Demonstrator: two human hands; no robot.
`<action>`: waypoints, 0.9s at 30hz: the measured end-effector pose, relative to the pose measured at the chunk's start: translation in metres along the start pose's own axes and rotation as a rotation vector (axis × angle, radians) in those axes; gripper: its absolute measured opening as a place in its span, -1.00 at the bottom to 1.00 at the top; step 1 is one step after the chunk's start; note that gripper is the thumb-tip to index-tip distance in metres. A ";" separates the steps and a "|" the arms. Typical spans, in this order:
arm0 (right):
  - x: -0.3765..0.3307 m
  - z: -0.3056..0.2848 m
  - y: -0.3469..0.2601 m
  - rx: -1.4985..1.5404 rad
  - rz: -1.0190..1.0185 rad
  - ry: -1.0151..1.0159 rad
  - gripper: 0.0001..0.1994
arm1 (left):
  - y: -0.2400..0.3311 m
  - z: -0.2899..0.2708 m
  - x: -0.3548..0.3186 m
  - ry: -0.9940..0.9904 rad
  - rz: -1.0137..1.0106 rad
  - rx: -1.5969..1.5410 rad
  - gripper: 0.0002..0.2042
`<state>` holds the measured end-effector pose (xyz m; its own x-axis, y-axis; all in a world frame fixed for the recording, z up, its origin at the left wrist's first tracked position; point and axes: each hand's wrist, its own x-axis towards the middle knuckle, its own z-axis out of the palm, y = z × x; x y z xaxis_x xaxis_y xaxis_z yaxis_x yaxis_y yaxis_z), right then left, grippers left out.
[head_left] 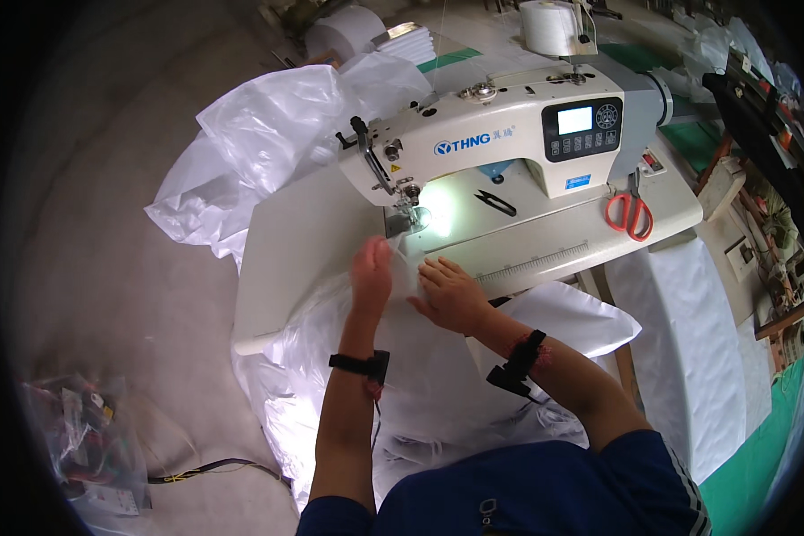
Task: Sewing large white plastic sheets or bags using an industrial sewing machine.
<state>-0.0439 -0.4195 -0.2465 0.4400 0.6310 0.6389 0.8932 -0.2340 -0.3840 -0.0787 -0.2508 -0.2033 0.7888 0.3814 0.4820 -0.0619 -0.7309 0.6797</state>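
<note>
A white sewing machine (509, 116) stands on its table, its lamp lighting the needle and presser foot (406, 221). Translucent white plastic sheeting (429, 375) runs from just in front of the foot down over the table edge into my lap. My left hand (372, 272) is closed on the sheeting's edge close to the foot, fingertips pinched together. Just to its right, my right hand (452, 293) lies on the sheeting with fingers stretched out toward the foot. Whether the sheet reaches under the foot is hard to make out.
Black thread snips (496, 204) and red-handled scissors (630, 213) lie on the machine table (281, 259). More crumpled white sheeting (272, 121) is heaped behind it. A thread cone (548, 27) stands at the back. A clear bag (89, 438) and a black cable (210, 466) lie on the left floor.
</note>
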 end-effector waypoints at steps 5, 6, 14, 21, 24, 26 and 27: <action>0.000 -0.002 -0.005 0.015 0.018 0.018 -0.54 | 0.004 -0.014 0.002 -0.283 -0.445 -0.584 -0.87; 0.000 -0.003 -0.005 -0.004 0.039 0.021 -0.52 | 0.000 -0.008 0.004 -0.263 -0.184 -0.116 -0.87; -0.006 -0.002 -0.007 -0.079 0.064 0.115 -0.62 | -0.027 0.029 -0.008 -0.028 0.217 0.515 -0.87; 0.002 -0.009 0.000 0.339 0.472 0.279 -0.59 | -0.018 0.030 -0.009 -0.061 0.251 0.497 -0.89; 0.015 -0.018 -0.001 0.508 0.644 0.170 -0.52 | -0.009 0.026 -0.007 -0.121 0.046 0.319 -0.90; 0.023 -0.021 -0.004 0.512 0.661 0.052 -0.52 | -0.002 0.017 -0.005 -0.152 0.050 0.115 -0.91; 0.027 -0.022 -0.007 0.496 0.691 -0.073 -0.52 | 0.002 0.011 -0.003 -0.113 0.088 0.109 -0.91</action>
<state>-0.0364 -0.4172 -0.2123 0.8487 0.5161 0.1152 0.2745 -0.2438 -0.9302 -0.0744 -0.2601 -0.2093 0.8474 0.2520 0.4673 -0.0716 -0.8180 0.5708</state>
